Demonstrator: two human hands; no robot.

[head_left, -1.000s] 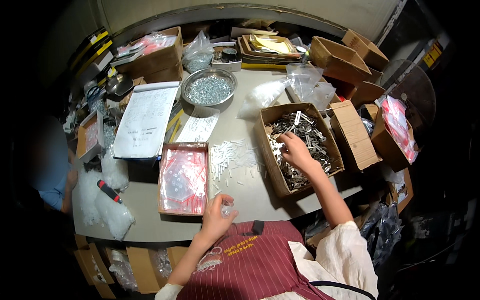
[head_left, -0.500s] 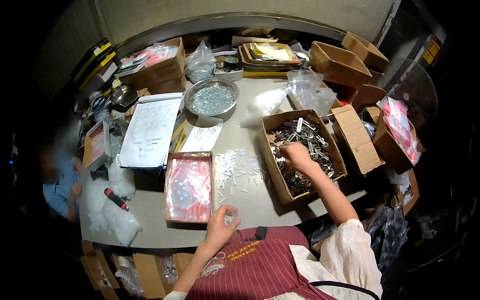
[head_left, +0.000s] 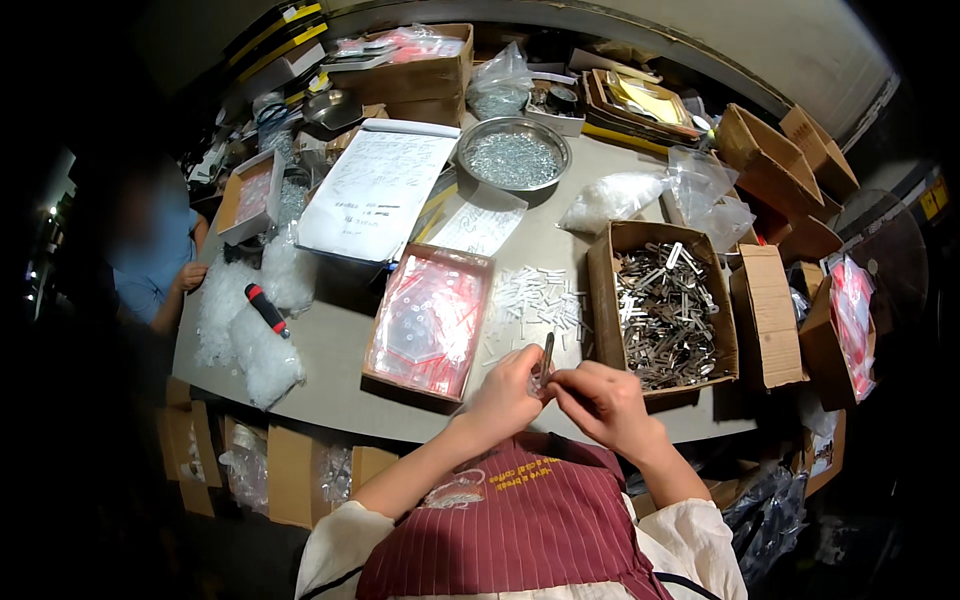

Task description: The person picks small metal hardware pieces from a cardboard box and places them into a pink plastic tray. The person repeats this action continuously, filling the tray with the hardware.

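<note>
Both hands met at the table's near edge: left hand and right hand pinched shut on one slim metal piece, upright betw. the fingers. Judging by the piles, work was mid-run: the cardboard box at right was well stocked w/ metal parts, loose clear tubes lay scattered beside it. The flat tray held clear red-edged bags; the steel bowl farther back held small shiny hardware.
</note>
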